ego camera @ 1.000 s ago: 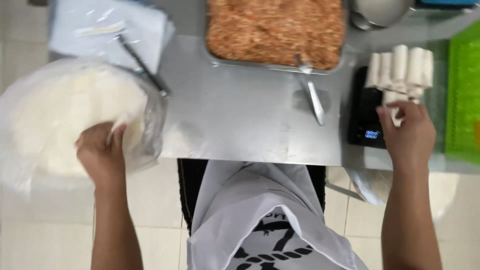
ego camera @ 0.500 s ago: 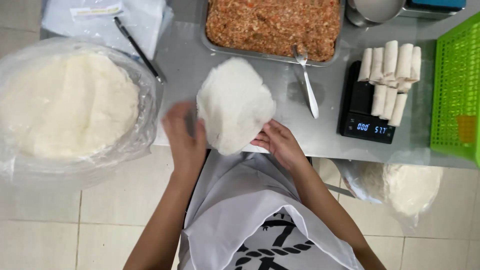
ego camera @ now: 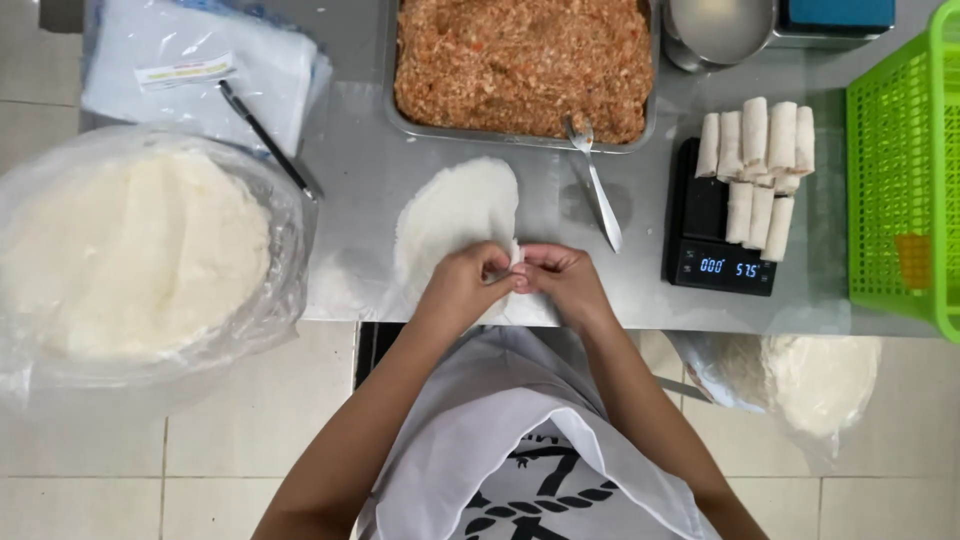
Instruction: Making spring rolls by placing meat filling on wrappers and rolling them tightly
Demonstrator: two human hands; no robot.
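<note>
Your left hand (ego camera: 468, 288) and right hand (ego camera: 562, 280) meet at the counter's (ego camera: 640, 290) near edge, both pinching the 5 o'clock rim of the wrapper (ego camera: 457, 215), which lies flat mid-counter. At 12 o'clock the filling tray (ego camera: 523, 62) sits just past the wrapper's far edge. The spoon (ego camera: 596, 182) lies at 2 o'clock, the scale (ego camera: 715, 235) with rolls (ego camera: 757, 160) at 3 o'clock. The wrapper stack (ego camera: 130, 250) overhangs the counter at 9 o'clock; bare counter shows between it and the wrapper.
</note>
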